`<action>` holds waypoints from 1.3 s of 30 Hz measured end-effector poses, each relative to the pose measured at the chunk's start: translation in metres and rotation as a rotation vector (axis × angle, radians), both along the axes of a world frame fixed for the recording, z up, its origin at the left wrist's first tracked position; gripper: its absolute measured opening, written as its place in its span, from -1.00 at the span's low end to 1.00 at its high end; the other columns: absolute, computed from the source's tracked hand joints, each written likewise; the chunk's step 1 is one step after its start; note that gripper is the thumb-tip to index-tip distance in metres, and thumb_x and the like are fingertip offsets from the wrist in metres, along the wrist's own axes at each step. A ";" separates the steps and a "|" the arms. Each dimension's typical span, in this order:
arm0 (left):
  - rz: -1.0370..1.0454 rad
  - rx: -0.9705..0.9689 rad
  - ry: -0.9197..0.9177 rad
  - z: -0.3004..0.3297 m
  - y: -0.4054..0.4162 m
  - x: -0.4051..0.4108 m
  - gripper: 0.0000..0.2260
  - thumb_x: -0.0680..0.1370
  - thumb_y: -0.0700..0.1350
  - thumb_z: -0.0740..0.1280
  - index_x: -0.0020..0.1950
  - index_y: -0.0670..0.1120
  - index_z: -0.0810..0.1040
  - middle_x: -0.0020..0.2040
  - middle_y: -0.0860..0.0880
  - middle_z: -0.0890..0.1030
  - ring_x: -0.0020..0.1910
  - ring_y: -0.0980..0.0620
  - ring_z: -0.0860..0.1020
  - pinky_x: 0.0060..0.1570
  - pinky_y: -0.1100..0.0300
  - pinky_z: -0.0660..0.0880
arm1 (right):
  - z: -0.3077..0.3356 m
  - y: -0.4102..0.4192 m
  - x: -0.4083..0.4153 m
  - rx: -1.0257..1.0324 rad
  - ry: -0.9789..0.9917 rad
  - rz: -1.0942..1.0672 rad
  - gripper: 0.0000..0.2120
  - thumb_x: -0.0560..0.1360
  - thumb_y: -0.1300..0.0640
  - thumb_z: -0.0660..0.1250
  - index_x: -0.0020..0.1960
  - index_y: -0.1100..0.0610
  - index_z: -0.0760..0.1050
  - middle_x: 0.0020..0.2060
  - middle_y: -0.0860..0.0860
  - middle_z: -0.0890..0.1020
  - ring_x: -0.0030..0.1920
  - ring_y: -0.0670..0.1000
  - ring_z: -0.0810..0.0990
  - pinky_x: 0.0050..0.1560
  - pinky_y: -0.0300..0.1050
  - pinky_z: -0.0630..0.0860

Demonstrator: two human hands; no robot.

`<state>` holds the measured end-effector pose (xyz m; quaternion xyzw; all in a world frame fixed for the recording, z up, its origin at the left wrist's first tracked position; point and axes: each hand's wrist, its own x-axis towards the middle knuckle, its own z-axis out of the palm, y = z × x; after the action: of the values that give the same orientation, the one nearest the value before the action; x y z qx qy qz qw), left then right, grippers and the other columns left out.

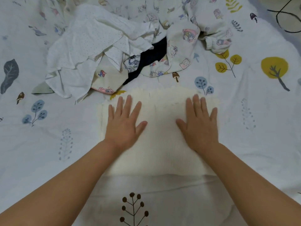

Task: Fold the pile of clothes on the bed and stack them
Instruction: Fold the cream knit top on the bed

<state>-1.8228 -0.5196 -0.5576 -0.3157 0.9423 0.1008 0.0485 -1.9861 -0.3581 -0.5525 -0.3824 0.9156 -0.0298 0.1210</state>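
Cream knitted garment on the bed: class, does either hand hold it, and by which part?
Neither holds it. The left hand and right hand lie flat, fingers spread, pressing on the cream knitted garment.

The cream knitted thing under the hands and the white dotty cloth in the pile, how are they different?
The cream knitted garment lies flat and smoothed into a neat rectangle; the white dotted cloth is crumpled and unfolded.

The cream garment has both hands, left hand and right hand, pressing on it with straight fingers; nothing touches the dotted cloth.

The cream garment lies alone, nearer the person; the dotted cloth is tangled with other clothes farther away.

Both are pale and lie on the printed bedsheet.
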 end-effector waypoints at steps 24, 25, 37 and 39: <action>-0.147 -0.015 -0.136 -0.020 0.049 0.033 -0.40 0.54 0.34 -0.22 0.53 0.10 -0.08 0.52 -0.09 0.01 0.46 -0.31 0.06 0.41 -0.25 -0.13 | -0.023 0.040 0.054 0.118 -0.117 -0.006 -0.28 0.36 -0.33 -0.40 0.46 -0.07 -0.30 0.45 0.01 -0.26 0.51 0.14 -0.21 0.41 0.18 -0.30; -0.148 -0.016 -0.130 -0.016 0.049 0.031 -0.39 0.52 0.35 -0.28 0.51 0.12 -0.14 0.52 -0.08 -0.07 0.47 -0.30 -0.02 0.40 -0.24 -0.18 | -0.016 0.041 0.054 0.064 -0.118 -0.025 -0.27 0.42 -0.27 -0.29 0.52 0.02 -0.10 0.50 0.08 -0.09 0.51 0.20 -0.05 0.43 0.23 -0.14; -0.252 0.066 -0.142 -0.005 0.054 0.005 -0.34 0.42 0.25 -0.41 0.51 0.10 -0.23 0.54 0.03 -0.26 0.48 0.03 -0.34 0.37 -0.06 -0.36 | 0.041 0.063 0.007 -0.247 -0.829 -0.868 -0.54 0.43 0.06 0.43 0.19 0.34 0.47 0.01 0.18 0.59 -0.02 0.15 0.56 -0.13 -0.07 0.48; -0.238 0.089 -0.146 -0.003 0.054 0.005 -0.41 0.51 0.26 -0.30 0.52 0.10 -0.19 0.54 0.04 -0.24 0.50 0.02 -0.30 0.39 -0.05 -0.34 | 0.049 0.061 0.001 -0.284 -1.025 -0.918 -0.63 0.42 0.15 0.44 0.14 0.32 0.49 -0.12 0.12 0.60 -0.15 0.07 0.56 -0.25 -0.13 0.45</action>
<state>-1.8180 -0.4652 -0.5601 -0.2056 0.9616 0.1125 0.1426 -1.9847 -0.2969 -0.5036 0.0932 0.7993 -0.3737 0.4614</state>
